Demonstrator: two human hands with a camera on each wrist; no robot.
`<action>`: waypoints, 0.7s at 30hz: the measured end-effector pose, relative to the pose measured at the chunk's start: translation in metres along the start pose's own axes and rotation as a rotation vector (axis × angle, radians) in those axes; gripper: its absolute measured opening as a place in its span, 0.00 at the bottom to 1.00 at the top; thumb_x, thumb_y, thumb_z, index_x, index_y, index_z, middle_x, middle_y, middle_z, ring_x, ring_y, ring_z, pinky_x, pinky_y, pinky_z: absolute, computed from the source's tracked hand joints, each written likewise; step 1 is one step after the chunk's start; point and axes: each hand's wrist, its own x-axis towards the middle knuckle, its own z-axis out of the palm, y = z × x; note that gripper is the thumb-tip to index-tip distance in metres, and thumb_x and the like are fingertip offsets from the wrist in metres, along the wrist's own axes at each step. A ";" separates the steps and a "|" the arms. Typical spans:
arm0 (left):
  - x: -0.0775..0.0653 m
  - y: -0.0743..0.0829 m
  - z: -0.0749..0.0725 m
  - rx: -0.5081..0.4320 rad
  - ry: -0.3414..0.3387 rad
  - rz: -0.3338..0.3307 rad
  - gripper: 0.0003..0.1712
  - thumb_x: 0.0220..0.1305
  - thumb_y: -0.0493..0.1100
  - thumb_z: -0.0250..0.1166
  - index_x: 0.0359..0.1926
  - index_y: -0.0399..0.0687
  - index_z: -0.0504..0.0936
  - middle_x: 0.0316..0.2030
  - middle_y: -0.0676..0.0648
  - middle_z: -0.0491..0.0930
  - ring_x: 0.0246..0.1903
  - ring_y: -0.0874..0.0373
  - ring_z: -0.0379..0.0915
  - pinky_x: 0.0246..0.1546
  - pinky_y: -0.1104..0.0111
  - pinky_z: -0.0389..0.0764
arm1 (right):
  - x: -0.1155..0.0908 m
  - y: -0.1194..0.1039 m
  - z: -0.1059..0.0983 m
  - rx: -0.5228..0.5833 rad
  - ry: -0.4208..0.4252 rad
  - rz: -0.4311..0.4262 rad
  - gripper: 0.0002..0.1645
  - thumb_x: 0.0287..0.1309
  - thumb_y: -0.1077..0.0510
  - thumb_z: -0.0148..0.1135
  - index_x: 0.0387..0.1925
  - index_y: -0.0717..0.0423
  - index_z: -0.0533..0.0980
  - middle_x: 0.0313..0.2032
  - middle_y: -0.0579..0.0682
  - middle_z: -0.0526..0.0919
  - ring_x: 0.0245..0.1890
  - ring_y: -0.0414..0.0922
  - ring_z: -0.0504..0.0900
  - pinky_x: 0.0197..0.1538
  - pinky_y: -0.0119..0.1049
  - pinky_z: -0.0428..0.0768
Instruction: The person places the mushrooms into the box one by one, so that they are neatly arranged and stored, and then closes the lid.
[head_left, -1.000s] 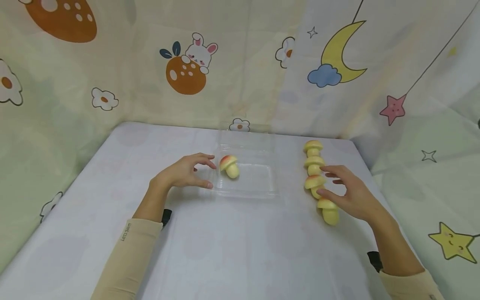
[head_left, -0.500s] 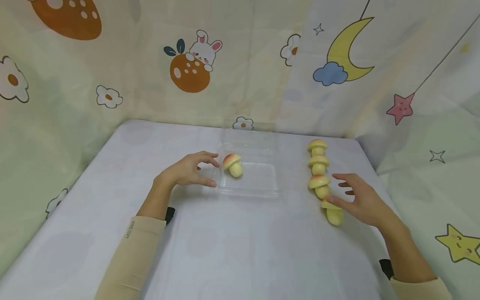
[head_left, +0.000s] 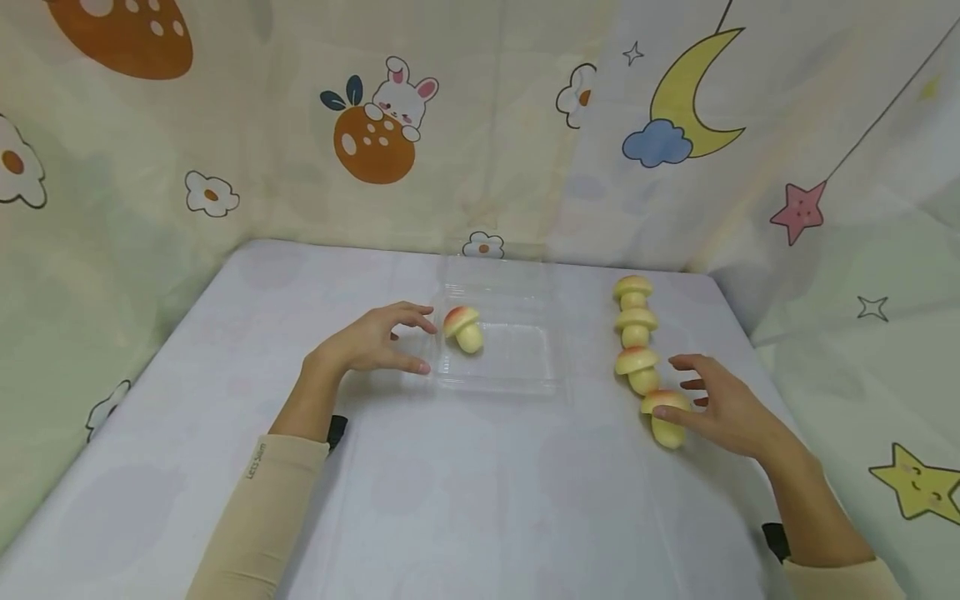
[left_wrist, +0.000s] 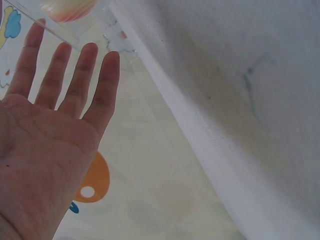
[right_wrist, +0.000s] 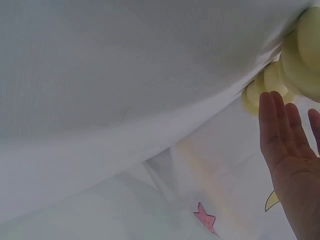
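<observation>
A clear plastic box (head_left: 517, 350) stands on the table with its lid raised at the back. Inside it, toward the left wall, lies a yellow mushroom-shaped piece (head_left: 468, 335) with a reddish cap. My left hand (head_left: 367, 342) is at the box's left side, fingers and thumb apart, holding nothing; the left wrist view shows its palm (left_wrist: 50, 135) and straight fingers. On the right, my right hand (head_left: 723, 408) is beside the nearest mushroom-shaped piece (head_left: 667, 432), its thumb overlapping the cap. Whether it touches is unclear. The right wrist view shows this hand's (right_wrist: 292, 155) extended fingers.
Beyond the nearest piece, more mushroom-shaped pieces stretch away in a line: one (head_left: 641, 382), another (head_left: 636, 321) and the farthest (head_left: 632, 289). A white cloth covers the table (head_left: 480, 500). A patterned curtain (head_left: 495, 150) hangs around the back and sides.
My right hand has drawn nearer to me, from beside the middle of the line to the nearest mushroom-shaped piece. The left hand has stayed by the box. The head view has shifted slightly.
</observation>
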 end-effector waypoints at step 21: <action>0.001 -0.002 0.001 -0.012 -0.001 0.006 0.38 0.50 0.58 0.82 0.61 0.52 0.82 0.75 0.50 0.65 0.69 0.50 0.66 0.66 0.48 0.74 | -0.010 0.001 0.002 0.038 -0.083 0.074 0.54 0.59 0.40 0.75 0.73 0.62 0.60 0.70 0.65 0.66 0.49 0.58 0.85 0.41 0.35 0.85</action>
